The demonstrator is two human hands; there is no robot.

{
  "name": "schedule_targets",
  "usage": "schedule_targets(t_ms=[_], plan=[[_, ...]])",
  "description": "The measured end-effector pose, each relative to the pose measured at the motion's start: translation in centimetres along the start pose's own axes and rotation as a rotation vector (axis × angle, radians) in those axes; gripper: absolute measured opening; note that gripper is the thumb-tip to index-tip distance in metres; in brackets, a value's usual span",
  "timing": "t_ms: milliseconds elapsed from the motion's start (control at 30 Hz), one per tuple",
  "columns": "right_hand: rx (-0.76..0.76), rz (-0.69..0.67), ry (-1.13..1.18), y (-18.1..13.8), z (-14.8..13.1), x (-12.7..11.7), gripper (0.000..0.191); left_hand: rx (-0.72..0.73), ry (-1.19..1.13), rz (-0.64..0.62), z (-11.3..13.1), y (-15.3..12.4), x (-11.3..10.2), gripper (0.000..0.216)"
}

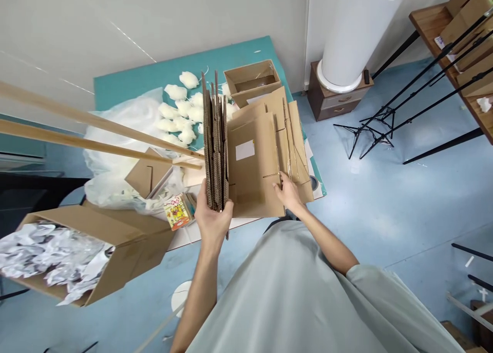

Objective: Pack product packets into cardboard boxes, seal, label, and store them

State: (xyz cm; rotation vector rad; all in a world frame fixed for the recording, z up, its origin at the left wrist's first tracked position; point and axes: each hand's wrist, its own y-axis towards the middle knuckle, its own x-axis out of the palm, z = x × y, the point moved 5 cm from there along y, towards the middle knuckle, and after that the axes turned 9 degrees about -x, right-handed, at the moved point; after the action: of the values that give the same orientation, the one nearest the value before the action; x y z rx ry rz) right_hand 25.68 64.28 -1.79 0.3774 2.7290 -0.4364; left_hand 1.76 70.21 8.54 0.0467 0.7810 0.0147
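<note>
My left hand [213,214] is closed around the near end of a stack of flattened cardboard boxes [215,148], held on edge so that the corrugated layers show. To the right of it, my right hand [288,191] touches the right edge of a flat cardboard box [250,181] with a white label [245,150]. Its thumb lies over the cardboard, and the other fingers are partly hidden at the edge. More flattened boxes [296,148] fan out beneath and to the right. Behind them stands an open cardboard box [252,81].
Several white plush-like items [185,109] lie on the teal table [239,50], beside clear plastic wrapping [115,137]. Wooden poles [115,142] cross at left. A carton of crumpled paper [142,250] sits lower left; black tripod stands [370,130] are at right.
</note>
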Motion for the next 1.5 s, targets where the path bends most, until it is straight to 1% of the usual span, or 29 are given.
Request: schedule_targets(t_ms=[67, 133, 200, 267, 333, 367, 400, 433, 500, 533, 600, 700, 767, 800, 900, 967, 1000, 1100, 1200, 1267, 1367, 1433, 1500], plan=[[-0.093, -0.008, 0.110, -0.3, -2.3, 1.7, 0.054, -0.007, -0.019, -0.018, 0.1, -0.1, 0.6, 0.083], [-0.193, -0.063, 0.287, -0.7, -5.0, 3.5, 0.051, -0.032, -0.052, -0.052, 0.2, -0.4, 1.5, 0.079], [-0.238, -0.157, 0.469, -1.1, -7.1, 5.0, 0.058, -0.043, -0.048, -0.081, 0.2, -0.7, 2.2, 0.086], [-0.242, -0.277, 0.607, -1.3, -8.0, 5.8, 0.065, -0.017, -0.004, -0.079, 0.4, -0.8, 2.3, 0.098], [-0.255, -0.356, 0.621, -1.2, -7.7, 5.9, 0.064, 0.022, 0.033, -0.035, 0.5, -0.6, 1.7, 0.102], [-0.262, -0.339, 0.557, -0.9, -7.0, 5.5, 0.059, 0.034, 0.035, -0.012, 0.5, -0.4, 1.3, 0.100], [-0.257, -0.274, 0.449, -0.4, -6.0, 4.9, 0.054, 0.041, 0.031, 0.008, 0.4, -0.2, 0.9, 0.097], [-0.233, -0.174, 0.315, 0.3, -4.8, 4.1, 0.050, 0.044, 0.026, 0.024, 0.4, 0.0, 0.5, 0.096], [-0.148, 0.029, 0.059, 1.5, -2.4, 2.5, 0.051, 0.036, 0.013, 0.046, 0.2, 0.4, -0.3, 0.094], [-0.113, 0.088, -0.025, 2.0, -1.4, 2.0, 0.055, 0.029, 0.010, 0.056, 0.2, 0.7, -0.5, 0.094], [-0.098, 0.121, -0.115, 2.8, -0.3, 1.9, 0.057, 0.018, 0.011, 0.067, 0.1, 1.0, -0.8, 0.093], [-0.139, 0.113, -0.178, 3.3, 0.2, 2.3, 0.051, 0.026, -0.001, 0.052, 0.4, 1.2, -0.5, 0.094], [-0.126, 0.117, -0.186, 3.2, 0.3, 2.6, 0.048, 0.033, -0.010, 0.047, 0.6, 1.1, 0.0, 0.096], [-0.096, 0.111, -0.164, 3.3, 0.5, 2.8, 0.048, 0.036, -0.013, 0.048, 0.8, 1.1, 0.3, 0.096], [0.052, 0.039, -0.025, 3.5, 1.2, 3.8, 0.050, 0.049, -0.024, 0.048, 1.2, 0.7, 1.1, 0.094], [0.093, -0.005, 0.051, 3.7, 1.0, 4.7, 0.046, 0.063, -0.025, 0.034, 1.5, 0.4, 1.9, 0.091], [0.075, -0.011, 0.075, 3.8, 0.6, 5.1, 0.042, 0.072, -0.019, 0.026, 1.6, 0.2, 2.3, 0.090], [-0.053, -0.031, 0.165, 3.7, -1.4, 6.3, 0.034, 0.103, 0.007, -0.003, 2.1, -0.4, 3.5, 0.090], [-0.141, -0.107, 0.287, 3.2, -3.4, 7.7, 0.032, 0.112, 0.021, -0.046, 2.4, -0.7, 4.2, 0.092], [-0.151, -0.136, 0.313, 2.8, -4.1, 8.1, 0.030, 0.109, 0.021, -0.052, 2.3, -0.7, 4.1, 0.093], [-0.145, -0.154, 0.279, 2.7, -4.6, 8.3, 0.032, 0.112, 0.024, -0.033, 2.1, -0.4, 3.4, 0.094], [-0.136, -0.163, 0.242, 2.7, -4.6, 7.9, 0.037, 0.121, 0.032, -0.029, 1.9, -0.3, 3.0, 0.094], [-0.119, -0.169, 0.182, 2.5, -4.3, 7.0, 0.035, 0.129, 0.031, -0.034, 1.9, -0.4, 3.1, 0.094]])
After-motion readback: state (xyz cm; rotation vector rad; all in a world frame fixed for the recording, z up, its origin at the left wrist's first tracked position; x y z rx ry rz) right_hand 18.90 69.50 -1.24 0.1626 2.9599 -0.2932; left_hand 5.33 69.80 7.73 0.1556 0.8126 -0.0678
